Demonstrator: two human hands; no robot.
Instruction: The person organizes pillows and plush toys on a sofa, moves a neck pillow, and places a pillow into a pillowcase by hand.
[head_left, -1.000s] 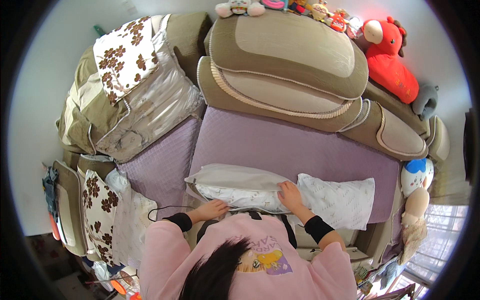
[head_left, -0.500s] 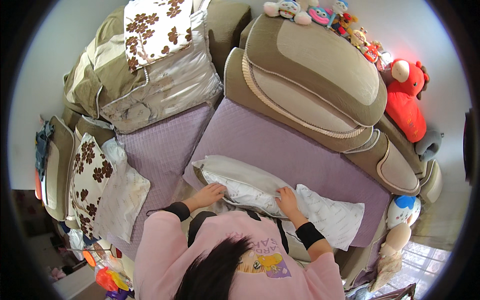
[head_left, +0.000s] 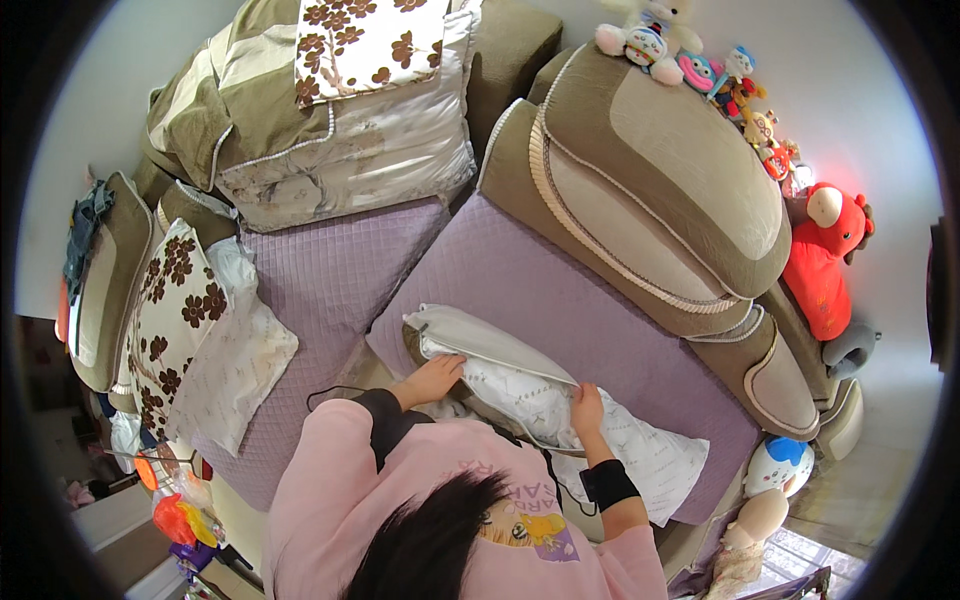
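Observation:
A cushion cover (head_left: 500,338), pale grey above and olive at its end, lies open along one long side before me. A white printed pillow (head_left: 640,450) sits partly in the opening, and its right end sticks out onto the purple quilted seat pad. My left hand (head_left: 434,381) is closed at the left part of the opening, fingertips against the cover's edge and the white pillow. Over on the right, my right hand (head_left: 588,408) pinches the cover's upper edge, with its thumb up. The lower edge of the cover is partly hidden by my body.
The purple quilted pad (head_left: 600,320) covers the corner sofa. Large olive back cushions (head_left: 680,150) stand behind, with soft toys (head_left: 740,80) along their top and a red plush toy (head_left: 822,270) at right. A flower-patterned cushion (head_left: 180,320) lies left beside a white pillowcase (head_left: 240,380).
The view has turned slightly. Both hands have shifted a little to the right along the cover, and my right hand now holds its upper edge with the fingers closed more upright.

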